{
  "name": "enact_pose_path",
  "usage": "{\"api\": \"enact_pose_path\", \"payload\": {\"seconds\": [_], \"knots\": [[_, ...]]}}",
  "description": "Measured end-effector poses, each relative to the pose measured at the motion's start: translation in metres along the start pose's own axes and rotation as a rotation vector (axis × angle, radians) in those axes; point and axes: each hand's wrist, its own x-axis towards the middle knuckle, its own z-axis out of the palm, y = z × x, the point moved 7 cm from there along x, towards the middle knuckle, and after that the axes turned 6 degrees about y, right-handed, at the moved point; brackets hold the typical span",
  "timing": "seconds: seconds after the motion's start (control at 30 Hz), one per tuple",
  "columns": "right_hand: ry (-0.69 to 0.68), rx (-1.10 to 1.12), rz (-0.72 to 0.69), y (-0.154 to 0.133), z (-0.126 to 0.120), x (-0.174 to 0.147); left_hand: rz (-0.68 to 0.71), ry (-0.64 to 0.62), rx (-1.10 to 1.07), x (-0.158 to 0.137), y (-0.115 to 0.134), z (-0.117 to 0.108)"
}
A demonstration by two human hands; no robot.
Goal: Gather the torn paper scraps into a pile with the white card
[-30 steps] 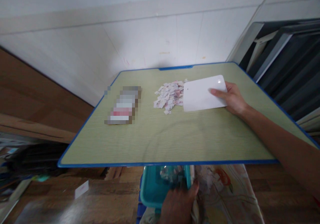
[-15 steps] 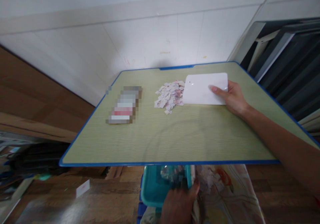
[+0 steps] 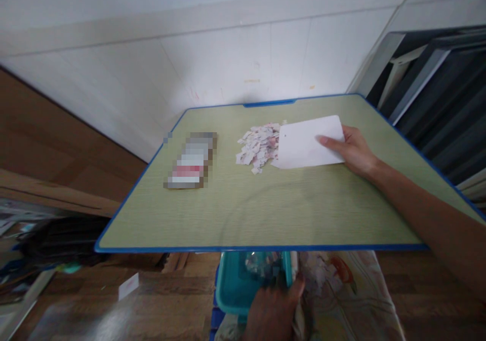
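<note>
My right hand (image 3: 357, 151) grips the right end of a flat white board (image 3: 309, 143) with a small hole near its left corner, thumb on top and fingers beneath. The board's left edge touches a heap of small torn paper scraps (image 3: 258, 146) on the tabletop (image 3: 266, 209). Below the table's front edge, my left hand (image 3: 271, 310) is closed over the right rim of a teal plastic basin (image 3: 233, 290), thumb outside and fingers inside, partly in shadow. Something clear and shiny (image 3: 260, 262) lies in the basin.
A blurred-out flat object (image 3: 192, 161) lies on the table's left side. More scraps (image 3: 321, 275) rest on a patterned cloth (image 3: 357, 305) beside the basin. A white slip (image 3: 129, 286) is on the wooden floor. A wall stands behind; dark panels (image 3: 448, 87) lean at right.
The white board has tilted, its near-left corner coming slightly toward me beside the scraps. My left hand stays at the basin's rim.
</note>
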Motion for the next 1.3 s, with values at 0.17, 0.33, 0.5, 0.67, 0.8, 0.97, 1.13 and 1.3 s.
{"api": "enact_pose_path", "payload": {"seconds": [0.17,0.33,0.5,0.67,0.8,0.97,1.13,1.3], "knots": [[0.044,0.078,0.035,0.000,-0.005,0.001,0.017,0.000,-0.022,0.000,0.001,-0.001],[0.071,0.056,0.012,0.002,-0.010,0.004,-0.003,0.007,-0.002,0.000,0.000,-0.002],[0.004,0.022,0.034,0.001,-0.004,0.001,0.029,0.015,-0.019,0.000,0.001,-0.001],[-0.128,-0.007,0.095,0.002,0.009,-0.007,0.030,0.013,-0.012,0.001,0.001,-0.002],[-0.130,0.025,0.110,0.002,0.010,-0.007,0.021,0.023,-0.009,0.000,0.002,-0.003],[-0.135,0.004,0.112,0.005,0.007,-0.006,0.009,0.008,-0.001,0.000,0.002,-0.002],[-0.199,-0.025,0.124,0.005,0.014,-0.010,0.009,0.013,0.000,0.002,0.002,-0.005],[-0.335,-0.024,0.138,0.000,0.033,-0.023,0.010,0.007,-0.010,0.001,0.002,-0.004]]}}
